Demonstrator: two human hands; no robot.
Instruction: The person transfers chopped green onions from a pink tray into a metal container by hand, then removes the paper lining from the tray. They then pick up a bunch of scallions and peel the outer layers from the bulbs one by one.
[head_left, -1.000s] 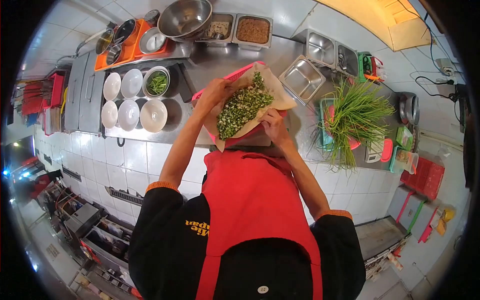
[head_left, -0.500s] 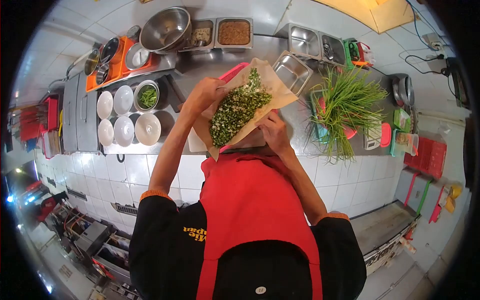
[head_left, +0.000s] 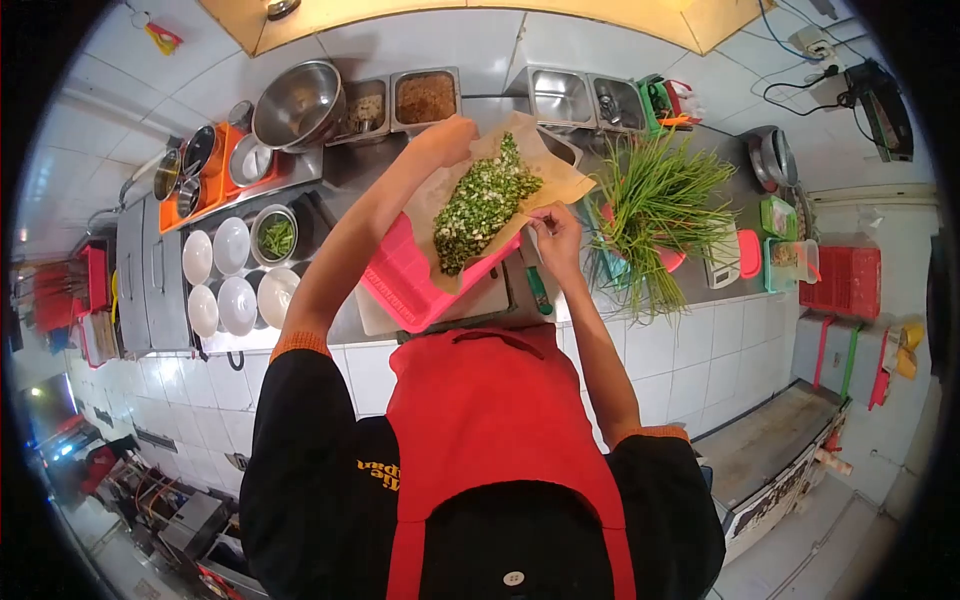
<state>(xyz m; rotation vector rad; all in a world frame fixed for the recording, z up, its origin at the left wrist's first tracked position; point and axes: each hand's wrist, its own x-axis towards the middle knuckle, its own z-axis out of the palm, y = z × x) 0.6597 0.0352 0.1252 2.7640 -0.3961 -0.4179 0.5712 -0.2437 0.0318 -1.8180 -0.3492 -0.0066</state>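
A sheet of brown paper (head_left: 557,178) carries a heap of chopped green onions (head_left: 487,205), mixed with pale bits. My left hand (head_left: 447,142) is closed on the paper's far left edge, its fingers partly out of sight. On the near right edge, my right hand (head_left: 556,235) pinches the paper between thumb and fingers. Beneath the sheet is a pink plastic basket (head_left: 405,290), its near left part uncovered. Under the basket a pale cutting board (head_left: 375,315) shows, with a green-handled knife (head_left: 538,290) at its right end.
To the right lies a large bunch of green onions (head_left: 665,205), beside a scale (head_left: 722,265). Several white bowls (head_left: 237,305) stand at left, near a bowl of cut greens (head_left: 276,236). Metal pans (head_left: 425,98) and a mixing bowl (head_left: 298,105) line the back.
My left hand has moved farther away across the counter. The paper has shifted, uncovering more of the pink basket and the knife handle. The camera view has also shifted.
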